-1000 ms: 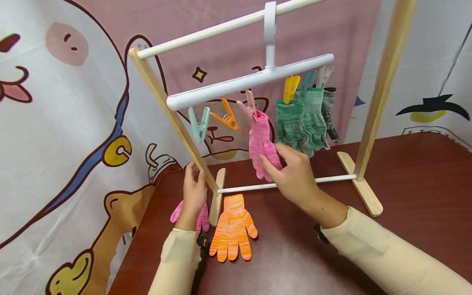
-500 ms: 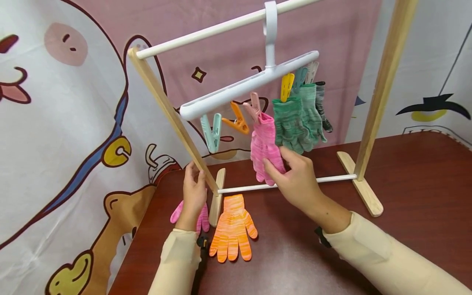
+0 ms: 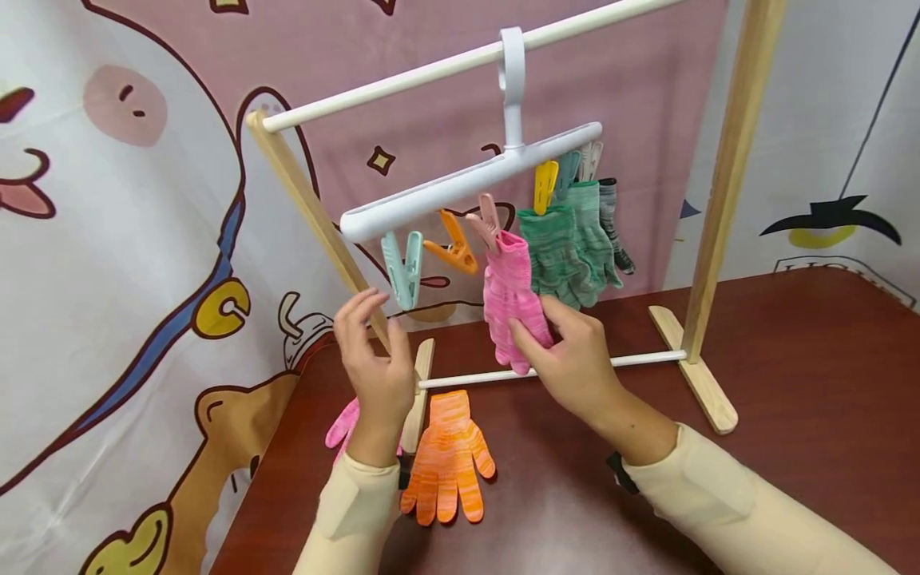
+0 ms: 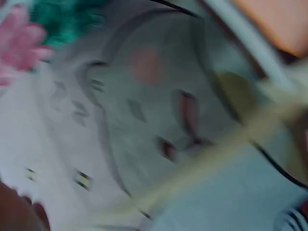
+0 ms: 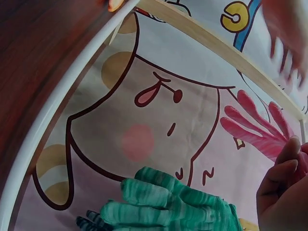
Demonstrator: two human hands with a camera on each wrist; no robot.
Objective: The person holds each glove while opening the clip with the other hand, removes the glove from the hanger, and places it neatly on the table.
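The hanging pink glove (image 3: 507,297), pegged long-axis down under the white clip hanger (image 3: 470,180), is pinched at its lower end by the right hand (image 3: 575,359), while the left hand (image 3: 374,371) is held open and empty left of it.

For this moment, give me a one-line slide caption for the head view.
Right hand pinches a pegged pink glove on the white clip hanger; left hand open nearby.

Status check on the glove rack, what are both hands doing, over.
Right hand pinches the hanging pink glove. Left hand open, holding nothing, beside the mint clip. Orange glove flat on the table. Nothing in the way.
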